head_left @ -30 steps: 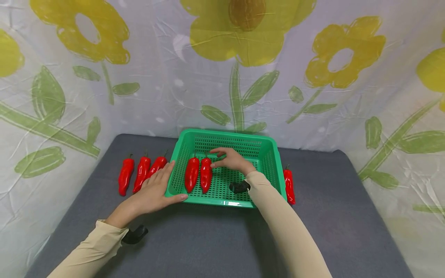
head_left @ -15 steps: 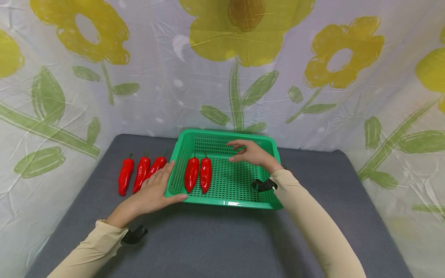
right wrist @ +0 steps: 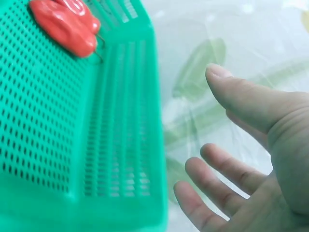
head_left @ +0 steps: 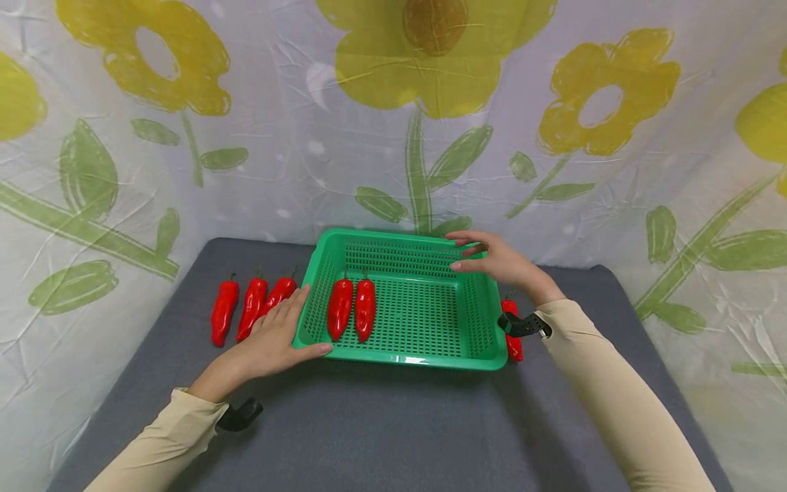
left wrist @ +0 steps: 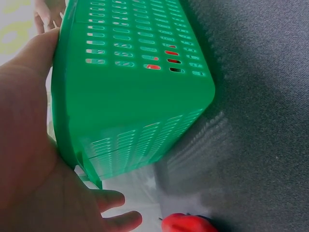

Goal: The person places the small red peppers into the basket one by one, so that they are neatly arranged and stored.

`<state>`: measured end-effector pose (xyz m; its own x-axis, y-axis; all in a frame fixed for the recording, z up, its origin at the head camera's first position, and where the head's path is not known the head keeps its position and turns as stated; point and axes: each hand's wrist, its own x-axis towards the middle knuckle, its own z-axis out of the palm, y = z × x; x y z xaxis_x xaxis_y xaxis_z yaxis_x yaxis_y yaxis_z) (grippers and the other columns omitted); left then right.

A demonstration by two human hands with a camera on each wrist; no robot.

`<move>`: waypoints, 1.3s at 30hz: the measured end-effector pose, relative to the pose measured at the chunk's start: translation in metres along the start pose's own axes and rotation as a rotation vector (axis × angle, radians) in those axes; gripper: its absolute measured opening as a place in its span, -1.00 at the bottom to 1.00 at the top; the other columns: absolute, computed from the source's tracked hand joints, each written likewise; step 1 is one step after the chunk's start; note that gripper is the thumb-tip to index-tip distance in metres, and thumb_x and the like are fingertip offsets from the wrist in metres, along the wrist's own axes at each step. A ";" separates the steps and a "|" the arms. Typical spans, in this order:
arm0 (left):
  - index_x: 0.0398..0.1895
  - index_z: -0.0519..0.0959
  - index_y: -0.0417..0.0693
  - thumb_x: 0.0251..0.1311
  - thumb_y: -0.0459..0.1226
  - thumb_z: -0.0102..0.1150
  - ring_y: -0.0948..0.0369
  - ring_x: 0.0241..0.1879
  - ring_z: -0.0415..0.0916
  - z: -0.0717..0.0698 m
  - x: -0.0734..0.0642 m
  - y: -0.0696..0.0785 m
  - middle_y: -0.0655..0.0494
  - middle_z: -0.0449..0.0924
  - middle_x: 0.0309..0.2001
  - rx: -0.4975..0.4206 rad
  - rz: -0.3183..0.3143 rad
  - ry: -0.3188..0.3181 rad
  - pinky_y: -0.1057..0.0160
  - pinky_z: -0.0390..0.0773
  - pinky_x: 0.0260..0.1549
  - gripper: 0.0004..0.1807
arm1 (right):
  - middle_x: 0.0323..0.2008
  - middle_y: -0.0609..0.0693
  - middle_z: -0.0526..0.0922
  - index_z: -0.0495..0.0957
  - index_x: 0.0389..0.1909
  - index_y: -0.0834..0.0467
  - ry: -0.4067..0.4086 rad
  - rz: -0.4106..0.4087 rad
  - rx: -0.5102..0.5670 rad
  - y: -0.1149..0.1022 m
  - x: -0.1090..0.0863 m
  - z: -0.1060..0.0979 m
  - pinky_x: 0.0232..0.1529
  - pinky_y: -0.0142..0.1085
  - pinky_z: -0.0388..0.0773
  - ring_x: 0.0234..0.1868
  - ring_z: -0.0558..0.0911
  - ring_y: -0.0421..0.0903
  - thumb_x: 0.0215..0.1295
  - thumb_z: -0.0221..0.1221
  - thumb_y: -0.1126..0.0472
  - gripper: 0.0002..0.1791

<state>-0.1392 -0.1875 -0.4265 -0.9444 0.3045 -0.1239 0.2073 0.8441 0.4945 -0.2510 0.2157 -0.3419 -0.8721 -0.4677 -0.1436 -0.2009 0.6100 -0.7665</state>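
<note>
A green plastic basket [head_left: 418,361] holds two red peppers [head_left: 340,309] side by side at its left end. My left hand [head_left: 270,345] rests against its near left corner, thumb along the front rim and straight fingers along the left side. In the left wrist view, the left thumb [left wrist: 36,50] touches the rim of the basket. Above the basket's far right corner is my right hand [head_left: 494,263], fingers loosely spread and holding nothing. The right wrist view shows the right fingers [right wrist: 212,186] beside the basket's rim, apart from each other.
Several red peppers [head_left: 224,311] lie on the grey table left of the basket, partly behind my left hand. One more pepper [head_left: 515,347] lies right of the basket, partly hidden by my right wrist strap. A flowered curtain [head_left: 277,150] hangs behind the table.
My right hand has moved from beside the right-hand pepper in the basket, rightward and up to the far right corner. The left hand and the peppers have stayed in place.
</note>
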 end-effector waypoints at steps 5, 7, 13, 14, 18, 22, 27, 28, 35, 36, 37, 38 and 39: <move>0.61 -0.29 -0.05 0.07 0.37 0.16 -0.30 0.51 -0.07 0.000 0.000 0.000 -0.23 -0.13 0.59 -0.007 0.004 0.001 -0.54 0.04 0.29 0.28 | 0.46 0.14 0.27 0.27 0.46 -0.09 0.043 0.020 0.023 0.007 -0.016 -0.019 0.26 0.15 0.43 0.40 0.34 0.23 0.32 0.28 0.03 -0.29; 0.60 -0.28 -0.06 0.07 0.36 0.17 -0.31 0.51 -0.07 0.000 -0.001 0.000 -0.23 -0.13 0.59 -0.013 0.006 0.001 -0.55 0.04 0.29 0.28 | 0.47 0.12 0.26 0.26 0.47 -0.12 0.057 0.034 0.036 0.010 -0.022 -0.025 0.28 0.16 0.41 0.42 0.32 0.22 0.32 0.27 0.00 -0.28; 0.61 -0.29 -0.05 0.08 0.36 0.16 -0.31 0.51 -0.09 0.001 -0.002 0.001 -0.22 -0.14 0.59 -0.019 0.010 0.001 -0.55 0.02 0.29 0.27 | 0.45 0.03 0.28 0.28 0.43 -0.23 0.116 0.087 0.043 0.023 -0.043 -0.039 0.29 0.20 0.36 0.42 0.32 0.16 0.30 0.28 -0.05 -0.31; 0.61 -0.29 -0.05 0.08 0.36 0.16 -0.31 0.51 -0.09 0.001 -0.001 0.001 -0.22 -0.14 0.59 -0.018 0.010 0.002 -0.55 0.02 0.29 0.28 | 0.45 0.04 0.29 0.28 0.44 -0.23 0.124 0.098 0.037 0.026 -0.046 -0.041 0.29 0.20 0.35 0.41 0.33 0.16 0.30 0.28 -0.06 -0.30; 0.61 -0.29 -0.05 0.07 0.36 0.17 -0.30 0.51 -0.08 0.001 -0.002 0.001 -0.23 -0.14 0.59 -0.015 0.009 0.003 -0.55 0.03 0.29 0.28 | 0.44 0.09 0.30 0.24 0.47 -0.18 0.134 0.119 0.022 0.039 -0.058 -0.046 0.28 0.23 0.33 0.41 0.34 0.19 0.31 0.26 -0.08 -0.27; 0.61 -0.28 -0.05 0.07 0.35 0.18 -0.30 0.51 -0.08 0.001 -0.002 0.001 -0.24 -0.14 0.59 -0.020 0.007 0.003 -0.56 0.02 0.28 0.27 | 0.44 0.10 0.30 0.23 0.48 -0.12 0.140 0.105 0.026 0.057 -0.066 -0.046 0.29 0.23 0.34 0.39 0.37 0.21 0.32 0.25 -0.07 -0.26; 0.60 -0.27 -0.07 0.07 0.34 0.18 -0.30 0.51 -0.08 0.000 -0.002 0.002 -0.24 -0.14 0.58 -0.021 0.010 0.010 -0.55 0.03 0.28 0.27 | 0.48 0.07 0.27 0.23 0.48 -0.11 0.129 0.133 0.034 0.082 -0.072 -0.037 0.29 0.27 0.33 0.41 0.34 0.22 0.31 0.24 -0.11 -0.25; 0.60 -0.26 -0.07 0.07 0.34 0.18 -0.30 0.51 -0.08 0.000 -0.002 0.002 -0.24 -0.14 0.58 -0.021 0.012 0.013 -0.55 0.03 0.28 0.27 | 0.49 0.06 0.25 0.23 0.48 -0.11 0.129 0.142 0.035 0.087 -0.073 -0.034 0.28 0.28 0.33 0.42 0.33 0.22 0.31 0.24 -0.12 -0.25; 0.61 -0.25 -0.06 0.06 0.35 0.19 -0.27 0.51 -0.07 0.002 -0.001 0.000 -0.22 -0.12 0.58 -0.017 0.013 0.019 -0.55 0.05 0.28 0.27 | 0.49 0.12 0.25 0.23 0.48 -0.05 0.124 0.177 0.057 0.121 -0.078 -0.015 0.30 0.28 0.32 0.42 0.35 0.27 0.31 0.24 -0.13 -0.24; 0.61 -0.25 -0.06 0.06 0.35 0.19 -0.27 0.51 -0.07 0.002 -0.001 0.000 -0.22 -0.12 0.58 -0.017 0.014 0.019 -0.55 0.05 0.28 0.27 | 0.49 0.13 0.26 0.24 0.48 -0.06 0.126 0.179 0.061 0.125 -0.078 -0.013 0.31 0.28 0.32 0.41 0.35 0.27 0.31 0.24 -0.12 -0.24; 0.60 -0.25 -0.06 0.06 0.35 0.19 -0.27 0.51 -0.07 0.002 -0.001 0.000 -0.23 -0.12 0.58 -0.017 0.014 0.019 -0.55 0.05 0.28 0.27 | 0.48 0.14 0.26 0.23 0.48 -0.04 0.126 0.181 0.066 0.128 -0.079 -0.010 0.31 0.28 0.32 0.41 0.36 0.27 0.32 0.24 -0.12 -0.24; 0.60 -0.25 -0.07 0.06 0.35 0.19 -0.28 0.51 -0.07 0.002 -0.001 0.000 -0.23 -0.13 0.58 -0.016 0.013 0.019 -0.55 0.05 0.28 0.27 | 0.48 0.16 0.27 0.23 0.48 -0.03 0.127 0.181 0.066 0.132 -0.079 -0.008 0.31 0.28 0.32 0.40 0.37 0.28 0.33 0.23 -0.11 -0.24; 0.60 -0.25 -0.07 0.07 0.35 0.19 -0.28 0.51 -0.07 0.002 -0.001 0.000 -0.23 -0.13 0.59 -0.015 0.013 0.018 -0.55 0.05 0.28 0.27 | 0.47 0.17 0.28 0.23 0.49 -0.01 0.128 0.183 0.067 0.135 -0.078 -0.006 0.31 0.27 0.33 0.39 0.38 0.28 0.33 0.23 -0.10 -0.24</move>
<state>-0.1380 -0.1871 -0.4281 -0.9461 0.3075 -0.1019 0.2159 0.8330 0.5093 -0.2123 0.3384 -0.4300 -0.9417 -0.2659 -0.2063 -0.0085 0.6315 -0.7753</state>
